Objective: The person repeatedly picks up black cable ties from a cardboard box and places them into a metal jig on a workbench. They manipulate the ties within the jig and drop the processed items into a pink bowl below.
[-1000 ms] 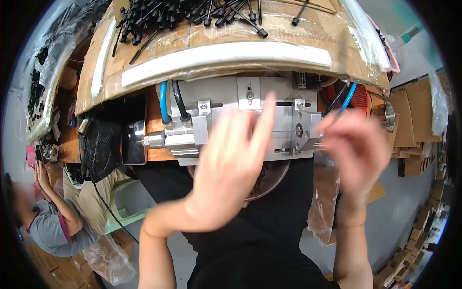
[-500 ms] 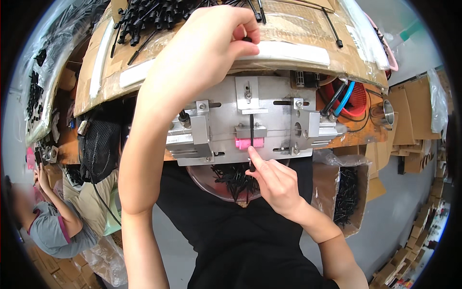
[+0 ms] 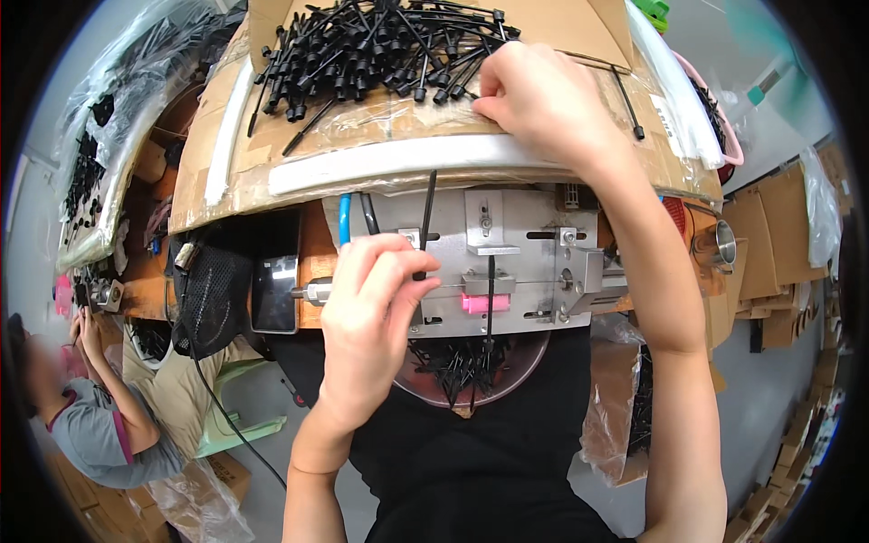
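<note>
Left hand: the left hand (image 3: pixel 376 312) sits at centre frame in front of the metal fixture, thumb and fingertips pinched on a thin black strip (image 3: pixel 425 226) that stands nearly upright, its top end reaching the white edge of the cardboard tray
Right hand: the right hand (image 3: pixel 543 95) reaches to the upper centre, fingers curled down and pinching at the near edge of the pile of black pieces; what exactly it grips I cannot tell
Pile: the heap of black pieces (image 3: pixel 371 45) lies across the top of the frame on the cardboard tray (image 3: pixel 226 163), which is wrapped in clear film
Fixture: a grey metal fixture (image 3: pixel 534 262) sits just below the tray, centre right, with slots and bolts; a second black strip (image 3: pixel 490 299) stands upright in it, just above a small pink block (image 3: pixel 480 303)
Bowl: a round clear bowl (image 3: pixel 507 376) under the fixture holds more black strips
Lower left: another person (image 3: pixel 100 425) in a grey top sits there, well apart from both hands
</note>
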The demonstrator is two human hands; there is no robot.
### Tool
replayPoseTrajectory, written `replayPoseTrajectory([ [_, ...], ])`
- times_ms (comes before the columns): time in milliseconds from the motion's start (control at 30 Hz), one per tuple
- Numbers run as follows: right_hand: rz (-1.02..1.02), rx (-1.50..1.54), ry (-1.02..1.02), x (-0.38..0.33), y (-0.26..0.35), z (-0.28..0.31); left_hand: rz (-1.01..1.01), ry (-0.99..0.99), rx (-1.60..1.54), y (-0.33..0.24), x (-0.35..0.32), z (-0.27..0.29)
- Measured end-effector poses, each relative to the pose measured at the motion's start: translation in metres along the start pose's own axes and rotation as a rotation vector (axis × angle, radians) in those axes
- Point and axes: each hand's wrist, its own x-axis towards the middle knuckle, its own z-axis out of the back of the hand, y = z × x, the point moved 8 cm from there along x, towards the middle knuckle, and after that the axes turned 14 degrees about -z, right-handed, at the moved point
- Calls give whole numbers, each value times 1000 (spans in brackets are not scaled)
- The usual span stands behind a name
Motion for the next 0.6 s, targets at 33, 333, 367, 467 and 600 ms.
replayPoseTrajectory([
  [33, -12, -15, 68, 4, 0, -3, 4, -2, -6, -1, -2, 1],
  [333, -302, 1159, 438, -106, -22, 25, -289, 109, -240, -40, 24, -32],
  [367, -383, 1221, 345, -104, -42, 30, -257, 97, -281, -40, 37, -36],
  [467, -447, 634, -174, -78, -146, 86, -303, 81, -32, -12, 94, -43],
  [600, -475, -26, -204, 5, -301, 92, -360, 391, 249, 50, 142, -64],
])
